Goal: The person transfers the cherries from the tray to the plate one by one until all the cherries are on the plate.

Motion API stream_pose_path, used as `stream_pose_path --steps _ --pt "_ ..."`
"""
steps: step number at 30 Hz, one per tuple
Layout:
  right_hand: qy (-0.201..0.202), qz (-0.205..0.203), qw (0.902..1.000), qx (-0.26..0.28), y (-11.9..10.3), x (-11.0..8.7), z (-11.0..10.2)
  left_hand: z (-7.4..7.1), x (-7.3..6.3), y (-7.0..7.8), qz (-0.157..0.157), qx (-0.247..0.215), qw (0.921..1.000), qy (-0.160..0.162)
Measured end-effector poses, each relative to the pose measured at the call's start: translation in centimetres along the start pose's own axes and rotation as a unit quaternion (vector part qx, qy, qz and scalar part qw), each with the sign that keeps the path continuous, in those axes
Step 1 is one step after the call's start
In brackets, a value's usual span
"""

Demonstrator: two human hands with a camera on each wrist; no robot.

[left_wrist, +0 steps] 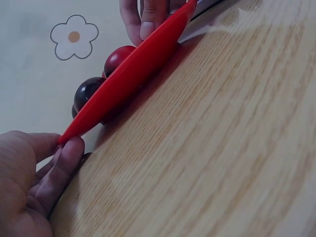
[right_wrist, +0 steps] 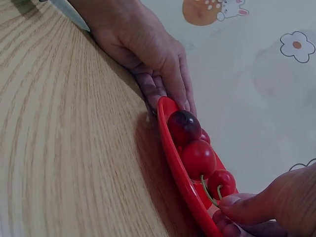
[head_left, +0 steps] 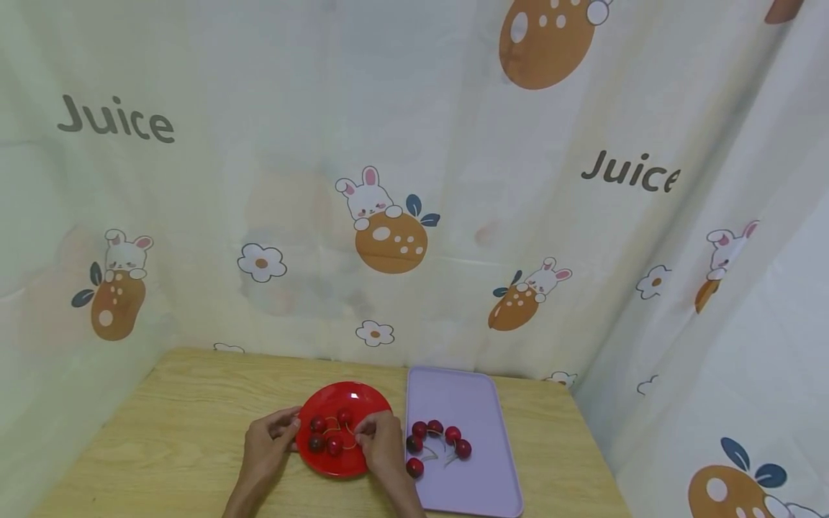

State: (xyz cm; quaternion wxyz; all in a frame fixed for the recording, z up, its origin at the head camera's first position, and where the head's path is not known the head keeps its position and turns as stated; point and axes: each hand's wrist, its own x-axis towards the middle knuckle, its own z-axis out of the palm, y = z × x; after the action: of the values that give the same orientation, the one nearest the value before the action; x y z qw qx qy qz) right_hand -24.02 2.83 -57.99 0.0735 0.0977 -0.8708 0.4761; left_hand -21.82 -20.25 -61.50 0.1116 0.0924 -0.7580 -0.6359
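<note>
A red plate [head_left: 340, 466] on the wooden table holds several dark red cherries [head_left: 334, 444] with thin stems. At its left edge my left hand [head_left: 267, 440] grips the rim, thumb above and fingers below; the left wrist view shows this hand [left_wrist: 29, 182] pinching the plate [left_wrist: 133, 74]. My right hand [head_left: 382, 442] is over the plate's right side. In the right wrist view, its thumb and fingers [right_wrist: 247, 207] pinch a green cherry stem [right_wrist: 208, 191] low over the plate. The cherries [right_wrist: 199, 157] still lie on the plate there. Exactly which cherry the pinched stem belongs to is hard to tell.
Right of the plate lies a lilac rectangular tray [head_left: 453, 396], bearing several cherries [head_left: 452, 434] in a loose ring on its left half. The wooden table [head_left: 214, 403] ends at a printed curtain [head_left: 291, 144] at the back and sides.
</note>
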Motion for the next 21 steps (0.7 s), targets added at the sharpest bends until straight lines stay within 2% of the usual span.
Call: stream_pose_path --steps 7,13,18,21 --pt "0.002 0.006 1.0000 -0.005 -0.41 -0.18 0.07 0.03 -0.05 0.05 -0.002 -0.009 1.0000 0.002" --pt "0.009 0.016 0.9994 -0.028 -0.48 -0.22 0.20 0.19 -0.05 -0.10 0.013 -0.010 0.9999 0.005" --pt "0.017 0.019 0.9995 -0.021 -0.64 -0.20 0.18 0.17 -0.01 -0.15 0.022 -0.005 0.9997 0.009" --pt "0.027 0.003 0.9996 -0.006 -0.75 -0.18 -0.01 0.00 0.00 -0.15 0.019 -0.011 0.9997 0.006"
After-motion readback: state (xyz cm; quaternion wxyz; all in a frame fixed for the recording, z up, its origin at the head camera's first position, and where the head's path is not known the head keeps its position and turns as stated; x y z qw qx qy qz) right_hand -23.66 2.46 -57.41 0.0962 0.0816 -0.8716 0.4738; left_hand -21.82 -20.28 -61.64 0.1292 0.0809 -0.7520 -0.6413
